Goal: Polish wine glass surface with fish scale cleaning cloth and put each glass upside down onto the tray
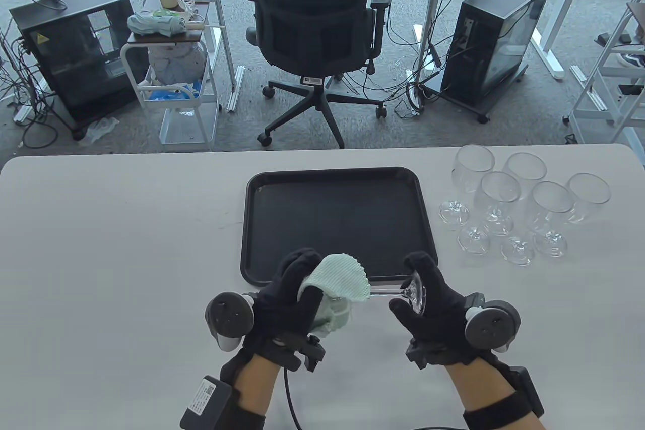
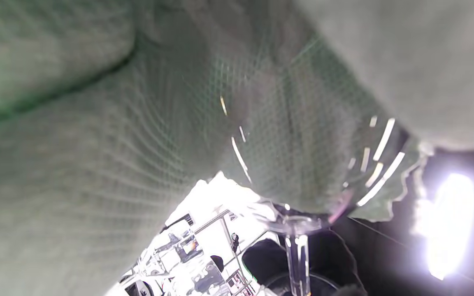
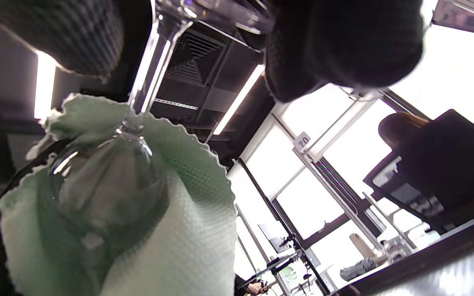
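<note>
A wine glass [image 1: 388, 292] lies sideways in the air just in front of the black tray [image 1: 337, 183]. My left hand [image 1: 297, 294] grips its bowl through the pale green fish scale cloth [image 1: 337, 281], which wraps the bowl. My right hand [image 1: 421, 299] pinches the glass foot [image 1: 415, 294]. In the left wrist view the cloth [image 2: 97, 144] fills the frame, with the stem [image 2: 296, 255] below it. The right wrist view has the cloth-wrapped bowl [image 3: 109, 193], the stem [image 3: 148, 70] and my gloved fingers [image 3: 344, 45] at the foot.
Several upright wine glasses [image 1: 524, 203] stand in a group right of the tray, near the table's right edge. The tray holds nothing. An office chair [image 1: 315, 26], a cart [image 1: 176, 72] and computer cases stand on the floor beyond the table.
</note>
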Motion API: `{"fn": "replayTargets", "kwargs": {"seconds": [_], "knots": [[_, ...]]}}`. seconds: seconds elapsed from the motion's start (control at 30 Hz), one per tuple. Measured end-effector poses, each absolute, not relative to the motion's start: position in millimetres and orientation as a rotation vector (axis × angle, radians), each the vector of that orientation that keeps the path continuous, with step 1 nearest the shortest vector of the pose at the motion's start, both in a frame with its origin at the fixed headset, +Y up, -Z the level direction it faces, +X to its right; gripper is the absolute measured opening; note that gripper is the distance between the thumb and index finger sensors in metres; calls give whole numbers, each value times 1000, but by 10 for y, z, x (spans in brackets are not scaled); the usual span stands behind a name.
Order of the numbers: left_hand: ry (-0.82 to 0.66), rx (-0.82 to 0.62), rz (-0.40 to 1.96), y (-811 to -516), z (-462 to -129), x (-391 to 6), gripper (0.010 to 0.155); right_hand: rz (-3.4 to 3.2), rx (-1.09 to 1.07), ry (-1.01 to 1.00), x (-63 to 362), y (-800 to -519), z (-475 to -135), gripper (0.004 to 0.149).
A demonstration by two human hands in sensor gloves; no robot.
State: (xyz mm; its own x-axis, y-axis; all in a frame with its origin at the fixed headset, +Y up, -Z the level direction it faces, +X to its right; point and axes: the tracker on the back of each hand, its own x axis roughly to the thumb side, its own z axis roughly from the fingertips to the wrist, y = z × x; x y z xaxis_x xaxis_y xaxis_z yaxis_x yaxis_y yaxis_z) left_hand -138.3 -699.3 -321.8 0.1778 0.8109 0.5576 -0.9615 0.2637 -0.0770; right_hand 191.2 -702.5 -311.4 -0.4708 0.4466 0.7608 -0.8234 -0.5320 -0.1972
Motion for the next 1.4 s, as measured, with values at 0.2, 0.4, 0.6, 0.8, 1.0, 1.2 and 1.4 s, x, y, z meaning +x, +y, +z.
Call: {"fn": "replayTargets", "kwargs": {"seconds": [0.2,0.4,0.6,0.8,1.0,1.2,1.4], "knots": [[-596,318,1308,-6982,-3199,-1349,66,1877,659,-513,1935,-7090,-3199,78],[-598,365,1267,-6967,-3204,-1372,62,1987,691,-505,1921,-7068,-3166,86],[-534,206,1401,-7051,-3257,-1388,63,2086,840,-757,1898,-7016,-3100,91],[-574,345,1296,-7012,-3222,-1371,63,1831,542,-219,1909,-7179,-3236,77],[-542,260,1396,-7026,-3259,-1427,61,2167,879,-768,1865,-6992,-3084,95],[-575,263,1369,-7003,-3228,-1384,63,1986,694,-556,1895,-7051,-3126,78],[-563,314,1299,-6994,-3225,-1410,63,1977,609,-389,1868,-7127,-3145,84]]}}
